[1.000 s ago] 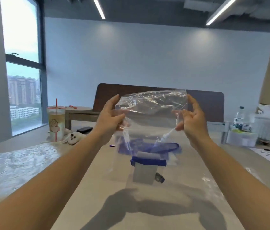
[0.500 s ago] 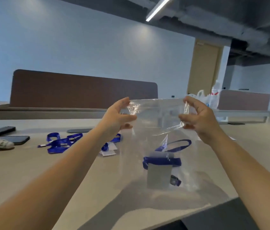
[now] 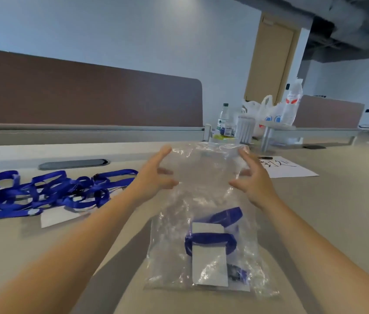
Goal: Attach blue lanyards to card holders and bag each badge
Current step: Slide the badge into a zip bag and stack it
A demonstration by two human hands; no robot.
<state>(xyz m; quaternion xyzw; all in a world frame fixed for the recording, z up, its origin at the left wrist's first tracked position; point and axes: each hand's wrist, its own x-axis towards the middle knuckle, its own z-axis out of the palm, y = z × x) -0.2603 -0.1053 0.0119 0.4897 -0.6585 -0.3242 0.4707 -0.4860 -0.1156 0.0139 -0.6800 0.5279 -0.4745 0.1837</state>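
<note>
Clear plastic bag [image 3: 204, 214] lies flat on the beige table [image 3: 328, 214], mouth end away from the person, btwn both hands. Inside it, near the closed end: a white card holder [image 3: 209, 266] w/ a blue lanyard [image 3: 210, 239] wrapped round its upper part, a loop of the strap showing further up the bag; a dark clip sits just beside the card's lower right corner. Rest of the bag holds only crinkled film.

Left hand [image 3: 154, 175] at the bag's left edge near the mouth, fingers spread and loose; right hand [image 3: 255, 180] at the right edge, likewise splayed. Neither pinches the film; fingertips seem to touch it at most, can't tell for sure.

Left of the bag, apart from it: a tangled pile of blue lanyards [image 3: 49, 191] w/ a loose white card [image 3: 58, 217] at its near edge. Far side: a water bottle [image 3: 223, 118], white shopping bags [image 3: 262, 114], a printed sheet [image 3: 285, 167].
</note>
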